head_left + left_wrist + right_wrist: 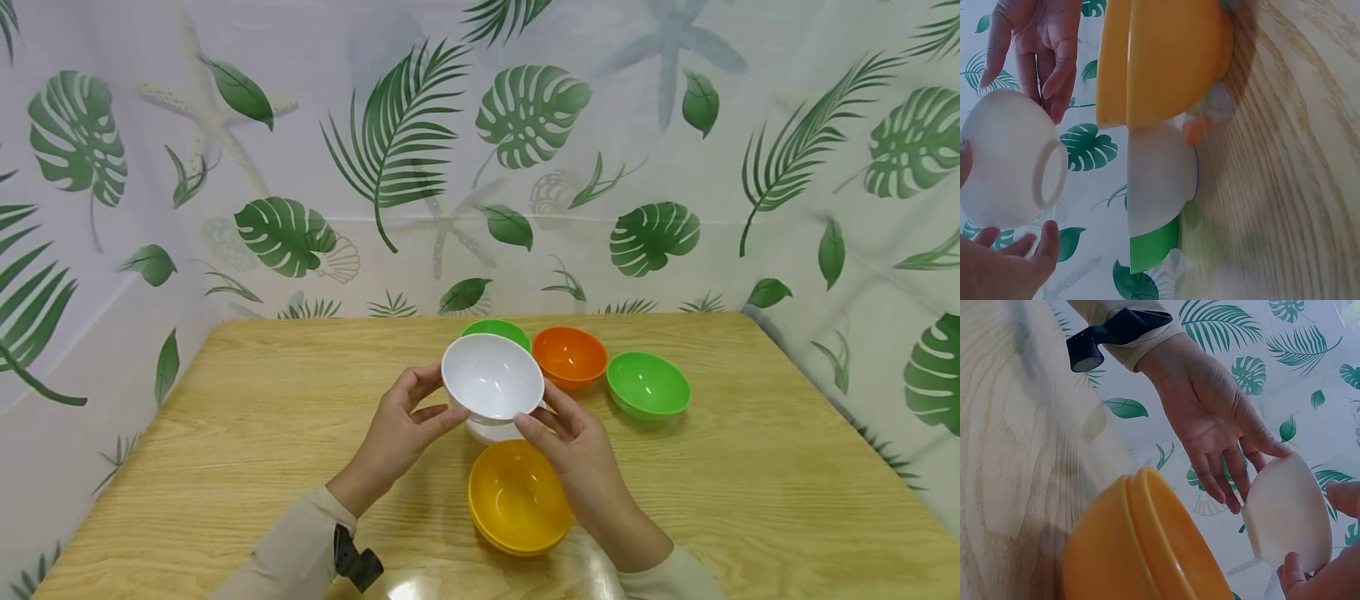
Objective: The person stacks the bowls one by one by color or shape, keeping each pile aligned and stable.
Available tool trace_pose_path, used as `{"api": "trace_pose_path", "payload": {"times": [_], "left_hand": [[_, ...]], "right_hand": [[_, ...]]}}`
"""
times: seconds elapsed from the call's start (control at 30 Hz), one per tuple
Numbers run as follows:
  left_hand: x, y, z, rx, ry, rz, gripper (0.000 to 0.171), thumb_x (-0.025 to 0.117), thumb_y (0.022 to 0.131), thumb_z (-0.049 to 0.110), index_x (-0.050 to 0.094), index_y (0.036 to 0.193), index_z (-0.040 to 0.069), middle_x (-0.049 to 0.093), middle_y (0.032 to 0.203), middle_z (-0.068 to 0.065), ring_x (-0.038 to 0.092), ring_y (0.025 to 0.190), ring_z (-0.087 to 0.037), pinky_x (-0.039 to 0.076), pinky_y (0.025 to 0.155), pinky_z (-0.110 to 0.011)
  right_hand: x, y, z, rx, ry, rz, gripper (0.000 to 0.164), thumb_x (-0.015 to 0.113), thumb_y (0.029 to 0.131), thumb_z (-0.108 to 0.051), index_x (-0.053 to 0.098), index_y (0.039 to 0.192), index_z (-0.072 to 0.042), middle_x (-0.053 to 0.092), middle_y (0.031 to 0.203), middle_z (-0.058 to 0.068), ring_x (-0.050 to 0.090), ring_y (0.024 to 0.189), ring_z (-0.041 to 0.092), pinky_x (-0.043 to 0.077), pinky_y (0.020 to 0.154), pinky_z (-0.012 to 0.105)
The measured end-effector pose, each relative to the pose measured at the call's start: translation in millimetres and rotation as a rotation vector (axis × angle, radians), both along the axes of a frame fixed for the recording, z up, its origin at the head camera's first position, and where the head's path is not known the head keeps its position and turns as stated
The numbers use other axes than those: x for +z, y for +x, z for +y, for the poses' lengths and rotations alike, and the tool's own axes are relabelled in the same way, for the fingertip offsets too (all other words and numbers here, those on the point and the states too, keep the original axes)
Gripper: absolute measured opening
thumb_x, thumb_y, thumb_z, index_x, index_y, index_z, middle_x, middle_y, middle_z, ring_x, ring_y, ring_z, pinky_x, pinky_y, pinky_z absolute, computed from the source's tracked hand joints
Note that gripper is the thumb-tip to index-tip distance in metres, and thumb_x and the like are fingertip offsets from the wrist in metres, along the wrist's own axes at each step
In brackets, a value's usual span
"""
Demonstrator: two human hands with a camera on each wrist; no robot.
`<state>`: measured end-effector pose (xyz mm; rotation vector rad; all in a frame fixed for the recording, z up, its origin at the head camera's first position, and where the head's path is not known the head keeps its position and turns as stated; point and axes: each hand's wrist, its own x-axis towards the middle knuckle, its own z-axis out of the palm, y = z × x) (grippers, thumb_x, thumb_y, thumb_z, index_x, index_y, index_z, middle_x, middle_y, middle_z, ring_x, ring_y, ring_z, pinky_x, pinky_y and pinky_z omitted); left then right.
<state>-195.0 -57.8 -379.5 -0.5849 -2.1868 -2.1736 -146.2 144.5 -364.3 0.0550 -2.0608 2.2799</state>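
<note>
A white bowl (492, 379) is held up off the table between both hands, tilted so its inside faces the head camera. My left hand (401, 433) grips its left side, thumb at the near rim and fingers around the outside. On the opposite side my right hand (581, 458) pinches the rim in the same way. The left wrist view shows the bowl's underside and foot ring (1052, 175). Below it, a second white bowl (491, 433) stands on the table, mostly hidden. Nearer to me sit stacked yellow bowls (520, 500), one inside another.
Behind the held bowl is a green bowl (498, 329), partly covered. An orange bowl (570, 357) and another green bowl (648, 385) stand to its right. The wooden table (300, 383) ends at a leaf-patterned cloth (420, 267) at the back and sides.
</note>
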Motion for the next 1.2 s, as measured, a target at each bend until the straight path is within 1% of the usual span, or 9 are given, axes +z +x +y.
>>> {"api": "trace_pose_path", "payload": {"times": [0.13,0.23,0.33,0.43,0.5,0.67,0.87,1.03,1.2], "left_hand": [[-0.1,1.1,1,-0.024,0.053,-0.014,0.048,0.069,0.082,0.011,0.048,0.124,0.000,0.053,0.128,-0.012,0.049,0.116,-0.020,0.044,0.091,-0.030],[-0.2,2.0,3,-0.016,0.072,-0.022,0.048,0.069,0.083,0.013,0.048,0.125,0.001,0.053,0.127,-0.011,0.051,0.113,-0.021,0.044,0.091,-0.030],[1.2,4.4,5,-0.014,0.054,-0.007,0.055,0.070,0.082,0.017,0.046,0.130,0.004,0.051,0.126,-0.010,0.051,0.111,-0.021,0.045,0.090,-0.032],[2.7,6.9,7,-0.028,0.019,0.022,0.063,0.070,0.082,0.019,0.041,0.137,0.007,0.051,0.125,-0.010,0.051,0.110,-0.022,0.046,0.090,-0.034],[3.9,8.9,7,-0.038,-0.008,0.038,0.065,0.069,0.083,0.020,0.040,0.140,0.007,0.050,0.126,-0.009,0.050,0.110,-0.022,0.046,0.089,-0.033],[5.2,12.2,9,-0.064,-0.013,0.034,0.058,0.069,0.083,0.017,0.046,0.136,0.008,0.049,0.129,-0.005,0.048,0.110,-0.022,0.046,0.089,-0.035],[7.7,16.8,11,-0.089,-0.009,0.029,0.055,0.070,0.083,0.015,0.049,0.133,0.008,0.049,0.130,-0.004,0.045,0.117,-0.019,0.044,0.092,-0.038],[8.3,18.6,11,-0.107,-0.051,0.057,0.064,0.073,0.080,0.020,0.045,0.137,0.012,0.050,0.131,-0.001,0.046,0.117,-0.017,0.042,0.094,-0.043],[6.4,19.3,9,-0.147,-0.085,0.083,0.074,0.074,0.078,0.022,0.038,0.143,0.012,0.047,0.135,0.000,0.046,0.115,-0.018,0.040,0.096,-0.042]], "right_hand": [[0.6,0.3,1,-0.022,0.045,0.015,0.063,0.066,0.085,-0.010,0.038,0.141,-0.002,0.046,0.133,0.010,0.050,0.113,0.022,0.045,0.089,0.029],[0.7,0.2,2,-0.040,0.076,0.030,0.064,0.067,0.085,-0.011,0.038,0.141,-0.003,0.048,0.131,0.010,0.050,0.111,0.023,0.047,0.087,0.028],[0.2,0.2,2,-0.052,0.090,0.050,0.063,0.067,0.085,-0.010,0.039,0.141,-0.003,0.048,0.130,0.008,0.048,0.111,0.020,0.046,0.088,0.028],[-0.6,1.2,3,-0.057,0.101,0.064,0.063,0.066,0.085,-0.009,0.038,0.141,-0.002,0.047,0.133,0.006,0.046,0.114,0.016,0.045,0.089,0.027],[-1.2,2.5,5,-0.058,0.116,0.068,0.063,0.066,0.086,-0.009,0.037,0.142,-0.002,0.045,0.135,0.005,0.045,0.114,0.016,0.045,0.089,0.027],[-2.1,7.5,9,-0.072,0.153,0.060,0.063,0.067,0.085,-0.011,0.039,0.141,-0.005,0.046,0.133,0.005,0.046,0.111,0.017,0.047,0.087,0.027],[-1.7,15.0,15,-0.070,0.176,0.049,0.063,0.069,0.083,-0.012,0.041,0.139,-0.009,0.048,0.130,0.005,0.050,0.106,0.023,0.048,0.085,0.030],[-2.0,21.2,21,-0.044,0.182,0.045,0.067,0.068,0.084,-0.009,0.035,0.142,-0.008,0.045,0.131,0.008,0.052,0.105,0.027,0.048,0.085,0.030],[-2.3,26.5,25,-0.026,0.219,0.076,0.066,0.068,0.082,-0.006,0.038,0.141,-0.008,0.046,0.129,0.009,0.054,0.101,0.025,0.048,0.086,0.030]]}}
